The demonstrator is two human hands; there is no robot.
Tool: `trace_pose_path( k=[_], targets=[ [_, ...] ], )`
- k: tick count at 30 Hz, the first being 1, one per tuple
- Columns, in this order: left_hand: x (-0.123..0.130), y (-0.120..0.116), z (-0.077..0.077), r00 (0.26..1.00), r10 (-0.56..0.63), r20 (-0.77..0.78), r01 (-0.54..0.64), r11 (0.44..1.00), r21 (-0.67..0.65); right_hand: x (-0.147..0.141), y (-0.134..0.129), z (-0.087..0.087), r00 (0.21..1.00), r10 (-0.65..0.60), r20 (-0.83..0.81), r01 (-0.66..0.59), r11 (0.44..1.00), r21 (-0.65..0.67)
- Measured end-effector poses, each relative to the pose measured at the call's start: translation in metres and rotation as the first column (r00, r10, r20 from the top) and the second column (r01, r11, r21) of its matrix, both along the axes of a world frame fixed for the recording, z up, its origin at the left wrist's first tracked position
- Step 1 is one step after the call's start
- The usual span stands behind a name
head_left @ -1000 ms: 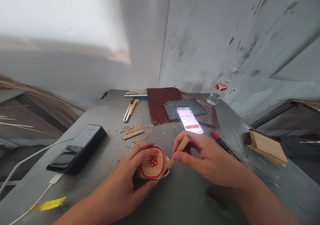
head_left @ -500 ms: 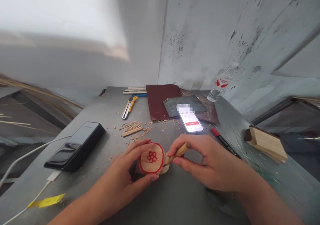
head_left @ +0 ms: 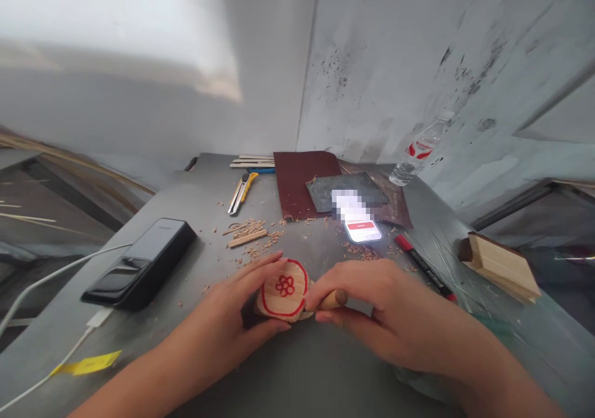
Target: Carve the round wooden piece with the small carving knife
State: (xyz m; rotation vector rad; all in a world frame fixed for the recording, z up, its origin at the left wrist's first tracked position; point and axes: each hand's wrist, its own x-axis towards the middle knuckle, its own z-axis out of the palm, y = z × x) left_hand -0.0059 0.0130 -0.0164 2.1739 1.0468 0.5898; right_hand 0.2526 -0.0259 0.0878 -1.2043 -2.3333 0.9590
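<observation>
Two hands on one wood disc point(head_left: 283, 290), low centre of the table point(head_left: 195, 219). Disc: pale wood, red ring round the face, red flower in the middle, tilted up toward the camera. Left hand point(head_left: 232, 331) cups it from 8 o'clock, fingers curled round the rim. Right hand point(head_left: 385, 312) pinches a wooden tool point(head_left: 332, 299) tight between thumb and fingers, tip against the disc's edge at 3 o'clock. Shavings point(head_left: 251, 235) at 11 o'clock, lit phone point(head_left: 360, 226) at 1 o'clock, red marker point(head_left: 423, 266) at 2 o'clock. Power bank point(head_left: 139, 263) with white cable at 9 o'clock. Table is grey and scuffed, in a corner of stained whitish walls.
</observation>
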Motion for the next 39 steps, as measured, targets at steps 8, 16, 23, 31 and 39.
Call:
trace_pose_path(
  k=[8, 16, 23, 31, 39],
  targets=[
    [0.004, 0.0, 0.004, 0.999, 0.024, -0.023, -0.024, 1.0, 0.011, 0.001, -0.006, 0.008, 0.997, -0.023, -0.07, 0.027, 0.998, 0.058],
    [0.003, -0.001, 0.002, 0.999, 0.034, -0.012, -0.034, 0.999, 0.02, 0.001, -0.008, 0.009, 0.998, 0.0, -0.066, 0.004, 0.998, 0.057],
    [0.004, -0.001, 0.001, 0.999, 0.046, -0.006, -0.046, 0.999, 0.025, -0.003, -0.008, 0.007, 0.999, 0.041, -0.018, -0.039, 0.997, 0.062],
    [0.007, -0.003, 0.005, 0.998, 0.052, -0.022, -0.052, 0.999, 0.014, -0.006, -0.006, 0.006, 0.994, 0.082, -0.068, -0.081, 0.996, 0.025],
    [0.01, -0.004, 0.015, 0.998, 0.045, 0.037, -0.046, 0.999, 0.001, -0.006, -0.006, 0.008, 1.0, 0.013, 0.01, -0.013, 0.999, 0.032]
  ],
)
